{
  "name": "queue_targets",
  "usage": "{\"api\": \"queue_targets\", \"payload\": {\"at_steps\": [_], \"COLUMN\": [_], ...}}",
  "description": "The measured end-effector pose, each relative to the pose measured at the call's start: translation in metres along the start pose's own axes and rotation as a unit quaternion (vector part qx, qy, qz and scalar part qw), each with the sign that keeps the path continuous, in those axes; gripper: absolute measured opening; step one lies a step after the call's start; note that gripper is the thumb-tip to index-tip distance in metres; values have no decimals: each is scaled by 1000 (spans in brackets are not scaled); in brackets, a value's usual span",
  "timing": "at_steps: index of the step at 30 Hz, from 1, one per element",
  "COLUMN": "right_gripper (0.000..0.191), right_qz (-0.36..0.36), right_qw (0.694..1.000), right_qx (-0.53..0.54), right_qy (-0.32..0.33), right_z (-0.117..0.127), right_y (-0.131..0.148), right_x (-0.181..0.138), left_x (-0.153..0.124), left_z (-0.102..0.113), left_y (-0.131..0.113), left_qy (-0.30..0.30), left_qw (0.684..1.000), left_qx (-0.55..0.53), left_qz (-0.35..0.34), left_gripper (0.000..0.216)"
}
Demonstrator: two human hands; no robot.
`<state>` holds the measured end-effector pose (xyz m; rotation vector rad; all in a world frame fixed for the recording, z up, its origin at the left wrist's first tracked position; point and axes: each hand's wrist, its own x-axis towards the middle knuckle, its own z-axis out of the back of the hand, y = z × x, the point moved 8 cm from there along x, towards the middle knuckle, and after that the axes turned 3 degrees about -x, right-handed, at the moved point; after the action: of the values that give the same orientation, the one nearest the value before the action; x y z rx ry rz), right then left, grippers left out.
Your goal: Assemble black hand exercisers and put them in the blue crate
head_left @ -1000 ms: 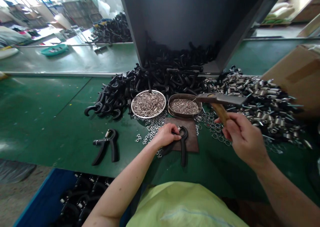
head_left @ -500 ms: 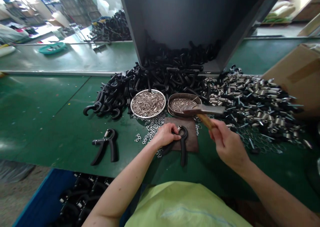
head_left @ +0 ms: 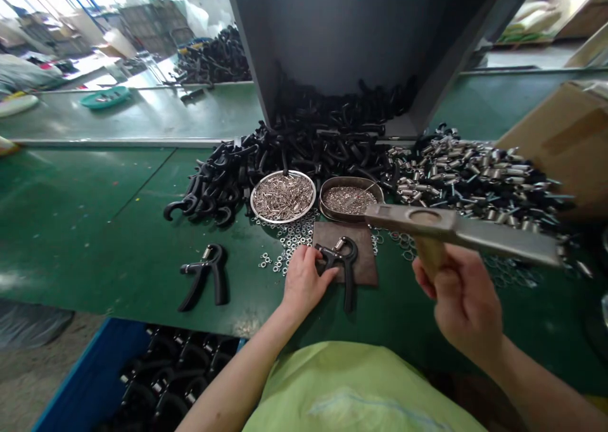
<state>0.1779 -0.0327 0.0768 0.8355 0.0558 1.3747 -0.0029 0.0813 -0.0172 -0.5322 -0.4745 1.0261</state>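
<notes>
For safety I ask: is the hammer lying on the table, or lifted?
Lifted: the right hand holds the hammer by its wooden handle, and its metal head is above the table.

A green workbench [head_left: 71,229] carries a spread of loose parts. Black curved handles [head_left: 213,182] lie heaped toward its back, while springs and dark fittings [head_left: 475,172] are piled at right. In front of the handles, a round metal tray [head_left: 314,194] of pins sits just beside an oval tin [head_left: 349,218] of tiny metal pieces. Small silver rings [head_left: 291,237] scatter near a flat brown plate [head_left: 365,270]; thin, wider rings [head_left: 407,254] lie to its right. A black hand grip [head_left: 220,283], spring fitted, rests alone at left, handles toward the near edge.
</notes>
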Motion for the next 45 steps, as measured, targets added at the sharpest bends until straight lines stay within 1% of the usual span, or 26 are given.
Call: {"api": "queue_targets", "payload": {"at_steps": [1,2,4,5,6,9,10,11,14,15,17,19,21,24,26,28,30,32,33,35,37,39,40,41,43,45], "right_gripper": [26,26,25,24,25,31,32,31,28,28,31,34,36,36,35,34,34,33,32,30,29,29,29,28,29,30], "right_qz": [13,17,2,-11,-22,-10,0,8,11,11,21,39,62,96,111,120,123,118,112,98,84,67,55,39,6,-21], "right_qw": [1000,997,978,968,966,982,984,981,959,956,962,966,957,926,908,899,900,907,912,924,937,952,958,963,967,964], "right_qx": [-22,-52,-103,-115,-117,-99,-102,-114,-174,-189,-206,-233,-278,-363,-402,-418,-415,-400,-391,-367,-335,-295,-276,-262,-250,-258], "right_qy": [13,57,182,221,231,158,146,154,221,224,177,108,61,44,46,48,51,56,54,47,45,51,53,52,49,52], "right_z": [-6,-18,-46,-54,-56,-42,-41,-44,-62,-65,-60,-47,-33,-21,-18,-18,-19,-22,-22,-22,-22,-21,-19,-17,-10,-3], "right_y": [0,-2,-12,-15,-16,-7,-5,-5,-20,-27,-38,-47,-57,-71,-77,-81,-82,-83,-84,-86,-90,-96,-100,-106,-120,-135], "right_x": [-4,-7,-13,-14,-13,-6,-6,-8,-21,-24,-28,-34,-44,-62,-72,-78,-80,-78,-76,-69,-59,-46,-38,-30,-12,4], "left_x": [-5,-8,-11,-10,-10,-7,-6,-6,-3,-1,3,4,-3,-26,-41,-52,-56,-45,-32,8,62,118,146,172,219,253], "left_z": [-4,-8,-12,-13,-13,-14,-14,-15,-18,-15,2,37,83,149,175,181,184,186,183,166,133,97,80,62,33,13], "left_y": [1,2,3,3,3,2,2,1,-1,-1,7,28,62,126,163,191,201,183,165,120,73,34,20,9,0,-3], "left_qy": [21,38,57,59,60,61,63,67,92,93,69,8,-63,-137,-133,-78,-58,-98,-127,-156,-124,-83,-60,-35,7,23], "left_qw": [1000,999,998,998,997,997,996,996,993,993,995,996,989,957,937,928,913,903,905,931,960,968,967,965,964,963], "left_qx": [5,10,24,31,37,51,58,65,77,78,77,85,108,187,240,257,278,312,323,302,250,220,219,224,242,247], "left_qz": [7,14,18,16,13,11,13,15,8,2,-1,22,77,176,217,256,292,280,247,135,5,-88,-116,-130,-115,-105], "left_gripper": [22,19,14,13,13,13,13,13,15,14,12,10,12,19,25,29,35,41,41,37,31,29,30,33,39,42]}}
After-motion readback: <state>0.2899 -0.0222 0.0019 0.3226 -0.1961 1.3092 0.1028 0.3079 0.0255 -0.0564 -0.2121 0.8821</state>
